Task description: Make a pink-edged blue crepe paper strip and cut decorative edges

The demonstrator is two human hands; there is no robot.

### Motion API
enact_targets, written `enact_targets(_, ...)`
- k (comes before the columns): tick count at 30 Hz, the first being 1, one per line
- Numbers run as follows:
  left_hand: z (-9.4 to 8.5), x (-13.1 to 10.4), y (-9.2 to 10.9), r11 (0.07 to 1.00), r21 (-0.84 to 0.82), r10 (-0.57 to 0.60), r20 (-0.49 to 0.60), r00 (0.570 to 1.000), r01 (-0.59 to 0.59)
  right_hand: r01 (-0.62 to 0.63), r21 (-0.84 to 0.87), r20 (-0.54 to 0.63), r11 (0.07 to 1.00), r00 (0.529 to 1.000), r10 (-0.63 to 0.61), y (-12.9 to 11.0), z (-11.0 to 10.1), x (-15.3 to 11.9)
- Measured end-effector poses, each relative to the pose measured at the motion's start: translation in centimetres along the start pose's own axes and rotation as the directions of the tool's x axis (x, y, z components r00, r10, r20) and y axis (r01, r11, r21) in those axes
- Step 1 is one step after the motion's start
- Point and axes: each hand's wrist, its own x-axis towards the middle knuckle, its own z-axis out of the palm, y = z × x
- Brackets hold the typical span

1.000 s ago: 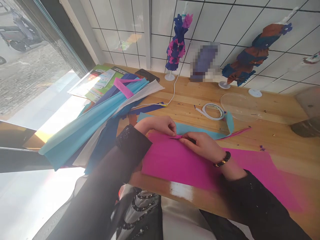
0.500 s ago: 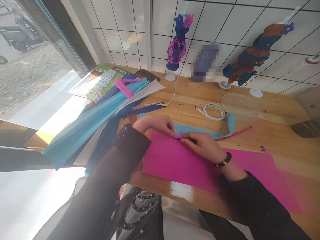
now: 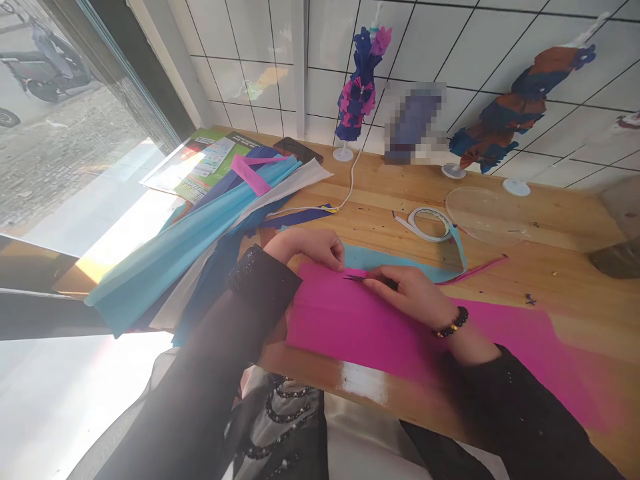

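You seem to be cutting, left hand [image 3: 320, 247] pinching the pink sheet [image 3: 345, 313] beneath, right hand [image 3: 413, 293] closed round scissors [image 3: 357, 278]; the next snip likely needs tension.

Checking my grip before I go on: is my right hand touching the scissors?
Touching: the head view shows the right hand wrapped around the scissors, their dark blades poking out past its fingertips.

A craft workspace (beside a street window [image 3: 85, 113]): coloured paper [image 3: 360, 320], scissors [image 3: 355, 277], tape [image 3: 425, 237].
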Motion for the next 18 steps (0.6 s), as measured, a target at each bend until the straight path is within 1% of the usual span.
enact_targets(7, 0.0, -0.2, 0.2, 0.999, -0.041, 0.015, -0.003, 1.0, -0.015, -0.004, -0.014, 0.017, 1.0, 1.0, 0.004, -0.6, 0.0, 0.5)
enact_targets(18, 0.0, 0.1, -0.1, 0.999, -0.021, 0.042, -0.023, 0.999, -0.043, 0.01, -0.044, 0.017, 0.999, 1.0, -0.009, -1.6, 0.4, 1.6)
